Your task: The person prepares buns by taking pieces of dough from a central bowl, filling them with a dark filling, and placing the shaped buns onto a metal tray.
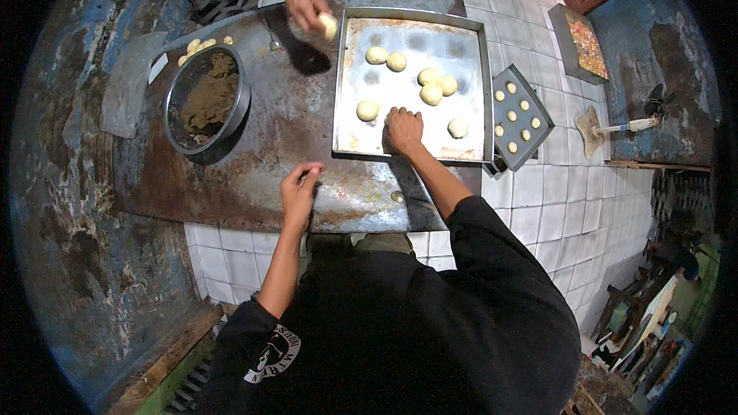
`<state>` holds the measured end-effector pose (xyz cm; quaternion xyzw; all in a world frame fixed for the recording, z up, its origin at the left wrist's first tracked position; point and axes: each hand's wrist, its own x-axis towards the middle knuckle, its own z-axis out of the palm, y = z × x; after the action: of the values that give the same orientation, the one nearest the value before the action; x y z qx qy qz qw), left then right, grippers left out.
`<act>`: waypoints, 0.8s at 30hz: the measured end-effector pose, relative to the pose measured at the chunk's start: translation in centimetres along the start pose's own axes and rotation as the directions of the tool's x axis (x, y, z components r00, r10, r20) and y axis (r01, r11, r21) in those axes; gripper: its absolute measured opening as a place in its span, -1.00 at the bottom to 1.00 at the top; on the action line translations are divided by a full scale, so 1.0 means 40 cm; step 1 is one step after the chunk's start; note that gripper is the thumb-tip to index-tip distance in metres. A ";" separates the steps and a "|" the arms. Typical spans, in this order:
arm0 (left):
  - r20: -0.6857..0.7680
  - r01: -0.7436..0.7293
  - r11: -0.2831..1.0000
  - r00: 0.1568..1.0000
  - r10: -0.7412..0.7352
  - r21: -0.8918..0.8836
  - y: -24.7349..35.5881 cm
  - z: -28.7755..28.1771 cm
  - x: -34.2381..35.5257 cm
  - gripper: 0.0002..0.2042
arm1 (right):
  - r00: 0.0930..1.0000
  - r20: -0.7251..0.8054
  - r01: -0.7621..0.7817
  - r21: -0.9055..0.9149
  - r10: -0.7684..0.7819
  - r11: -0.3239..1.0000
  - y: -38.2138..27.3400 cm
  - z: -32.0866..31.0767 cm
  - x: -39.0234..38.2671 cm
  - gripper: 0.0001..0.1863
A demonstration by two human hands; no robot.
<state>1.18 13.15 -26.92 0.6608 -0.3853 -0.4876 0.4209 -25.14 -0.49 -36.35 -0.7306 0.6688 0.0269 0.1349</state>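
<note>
My right hand [404,131] reaches into the square metal tray [415,155], near its front wall. Its fingers are bent downward, hiding whatever is under them. Pale round dough balls lie around it: one dough ball [367,111] to its left, another [458,127] to its right. Beyond are a touching cluster of three [431,94] and a pair [377,55]. Over the bare table left of the tray, my left hand [298,190] has its fingers curled together toward the thumb. Anything in its grip is too small or hidden to make out.
Across the table, another person's hand [305,9] holds a dough ball [328,26]. A metal basin [240,107] with brown filling stands left, dough pieces [192,48] behind it. Right of the table are a smaller tray [530,146] of dough balls and a box of colourful bits [584,46].
</note>
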 end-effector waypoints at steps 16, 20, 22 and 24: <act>0.274 0.198 0.849 0.960 -0.066 -0.491 0.114 -0.070 0.164 -0.79 | 0.992 0.119 -0.124 0.984 0.045 0.131 -0.410 -0.264 -0.166 -0.58; 0.319 0.316 0.484 0.944 -0.080 -0.816 0.061 -0.230 0.162 -0.75 | 0.969 -0.207 0.118 0.864 0.132 0.490 -0.673 -0.171 -0.139 -0.61; 0.319 0.315 0.342 0.947 -0.045 -0.885 0.000 -0.351 0.184 -0.63 | 0.999 0.025 -0.013 0.951 -0.036 0.309 -0.755 -0.081 -0.094 -0.52; 0.246 0.255 0.277 0.967 -0.067 -0.926 0.015 -0.485 0.163 -0.53 | 0.900 0.347 -0.363 0.932 -0.265 -0.013 -0.866 -0.064 -0.054 -0.33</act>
<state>21.40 10.45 -25.16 0.2765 0.0161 -0.7110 0.6464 8.39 3.40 -27.82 -0.3611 0.4621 -0.2908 0.7560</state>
